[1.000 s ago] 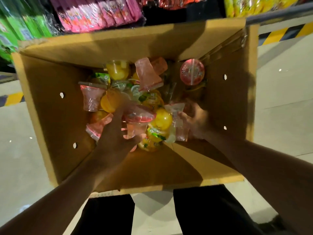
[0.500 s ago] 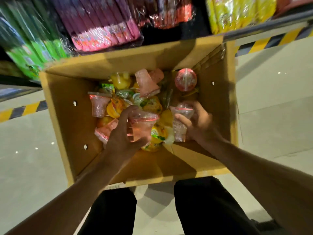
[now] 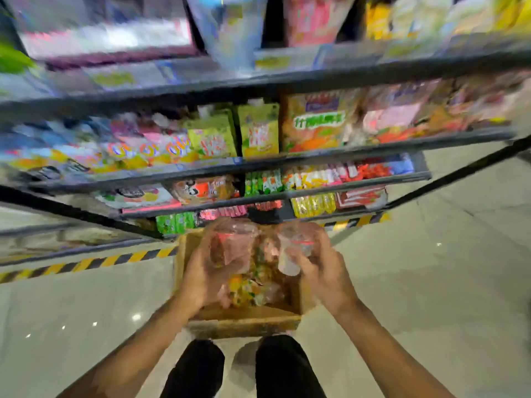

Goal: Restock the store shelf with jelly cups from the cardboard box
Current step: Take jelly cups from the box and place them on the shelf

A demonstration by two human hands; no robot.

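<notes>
While both hands grip jelly cups, left hand point(image 3: 201, 278) one cup point(image 3: 232, 248), right hand point(image 3: 324, 271) another point(image 3: 296, 248), the shelf point(image 3: 287, 193) lies ahead above the cardboard box point(image 3: 244, 323).

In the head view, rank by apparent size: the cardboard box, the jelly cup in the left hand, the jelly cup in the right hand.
1. cardboard box, clearly largest.
2-3. left-hand jelly cup and right-hand jelly cup: alike; blur prevents ranking.

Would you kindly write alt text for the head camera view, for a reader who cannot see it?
Both hands hold clear jelly cups above an open cardboard box on the floor: left hand one cup, right hand another. Blurred store shelves of colourful snack packets rise ahead.
</notes>
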